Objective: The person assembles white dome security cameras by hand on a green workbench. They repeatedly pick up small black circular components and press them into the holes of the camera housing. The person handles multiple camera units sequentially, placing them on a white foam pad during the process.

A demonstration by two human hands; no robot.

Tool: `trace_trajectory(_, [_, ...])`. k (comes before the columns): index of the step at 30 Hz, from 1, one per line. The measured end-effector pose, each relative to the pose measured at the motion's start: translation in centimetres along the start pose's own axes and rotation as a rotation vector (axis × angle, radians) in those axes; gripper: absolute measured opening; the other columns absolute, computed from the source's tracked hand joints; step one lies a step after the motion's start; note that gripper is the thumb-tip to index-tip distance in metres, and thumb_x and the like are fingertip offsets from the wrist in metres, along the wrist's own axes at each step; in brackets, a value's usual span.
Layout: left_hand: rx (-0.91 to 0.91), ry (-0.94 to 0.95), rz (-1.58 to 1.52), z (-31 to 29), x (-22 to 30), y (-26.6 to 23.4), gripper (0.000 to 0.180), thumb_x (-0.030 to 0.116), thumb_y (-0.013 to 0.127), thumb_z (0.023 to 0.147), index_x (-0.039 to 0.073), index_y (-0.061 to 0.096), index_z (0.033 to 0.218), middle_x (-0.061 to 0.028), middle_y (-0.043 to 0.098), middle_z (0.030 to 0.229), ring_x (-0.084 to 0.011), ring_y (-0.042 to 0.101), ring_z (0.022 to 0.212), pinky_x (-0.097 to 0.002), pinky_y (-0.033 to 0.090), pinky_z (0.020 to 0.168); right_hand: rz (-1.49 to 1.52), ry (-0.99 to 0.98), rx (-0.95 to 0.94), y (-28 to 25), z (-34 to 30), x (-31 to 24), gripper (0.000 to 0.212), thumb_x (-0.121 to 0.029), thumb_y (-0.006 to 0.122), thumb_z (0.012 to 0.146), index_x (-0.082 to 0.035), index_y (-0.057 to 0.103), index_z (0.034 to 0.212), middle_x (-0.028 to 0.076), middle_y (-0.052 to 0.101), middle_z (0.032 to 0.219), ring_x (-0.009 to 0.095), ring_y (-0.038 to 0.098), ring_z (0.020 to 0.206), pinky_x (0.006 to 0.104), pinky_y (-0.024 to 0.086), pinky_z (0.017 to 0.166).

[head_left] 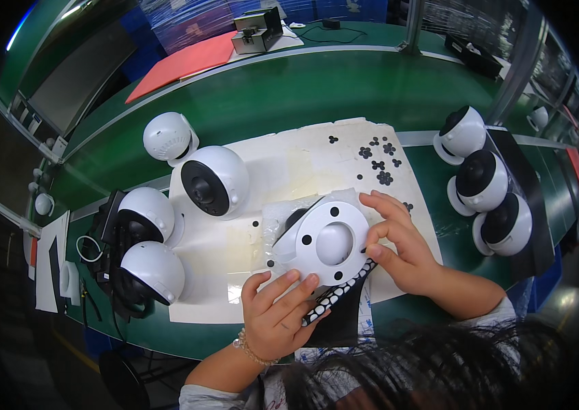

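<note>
Camera [334, 244], base [313, 256] up, black face [294, 218] upper-left, long axis unclear; left fingers [282, 288] clamping dotted strip [338, 291], right fingers [386, 232]: grip unclear.

A white ball-shaped camera [334, 244] lies base-up close to the desk's [200, 338] near edge, black pads [306, 240] on its ring [316, 263]; a black, white-dotted strip [338, 294] slants beside it.

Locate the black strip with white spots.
Low and right of centre in the head view, the strip slants between the left hand and right hand, beside the white round base.
</note>
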State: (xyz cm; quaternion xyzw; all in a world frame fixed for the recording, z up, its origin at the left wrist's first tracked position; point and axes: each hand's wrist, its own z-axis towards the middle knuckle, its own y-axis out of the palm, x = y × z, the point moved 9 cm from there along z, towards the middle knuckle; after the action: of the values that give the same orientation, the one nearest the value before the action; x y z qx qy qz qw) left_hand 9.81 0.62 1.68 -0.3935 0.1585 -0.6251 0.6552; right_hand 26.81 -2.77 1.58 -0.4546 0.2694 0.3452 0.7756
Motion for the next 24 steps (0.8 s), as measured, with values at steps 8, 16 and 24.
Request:
trace_trajectory(8, [-0.001, -0.016, 0.007, -0.1, 0.0, 0.0, 0.015, 0.021, 0.071, 0.066, 0.012, 0.06, 0.066, 0.0008, 0.059, 0.112, -0.0168, 0.05, 0.108, -0.04, 0.032, 0.087, -0.296, -0.195, 0.052, -0.5, -0.6, -1.5, 0.014, -0.019, 0.059, 0.081, -0.009, 0.057, 0.091, 0.017, 0.041, 0.129, 0.038, 0.032, 0.121, 0.0446, 0.023, 0.099])
trace_trajectory(16, [0.003, -0.004, 0.002, -0.1, -0.1, -0.1, 0.014, 0.021, 0.071, 0.066, 0.011, 0.06, 0.066, 0.0004, 0.059, 0.112, -0.0172, 0.05, 0.107, -0.0397, 0.033, 0.086, 0.348, 0.025, 0.203, -1.2, -0.5, 2.4, 0.033, -0.015, 0.062, 0.079, -0.005, 0.052, 0.109, 0.01, 0.053, 0.113, 0.023, 0.045, 0.108, 0.0341, 0.037, 0.087])
trace_trajectory(24, [-0.024, 0.085, -0.145, 0.3, -0.1, -0.7, 0.021, 0.016, 0.07, 0.062, 0.006, 0.057, 0.074, -0.0053, 0.058, 0.112, -0.0216, 0.052, 0.103, -0.0388, 0.039, 0.08, 0.94, 0.533, 0.098, 0.7, 1.6, 6.9, 0.025, -0.016, 0.057, 0.08, -0.001, 0.056, 0.1, 0.005, 0.061, 0.089, 0.012, 0.059, 0.079, 0.0252, 0.046, 0.073])
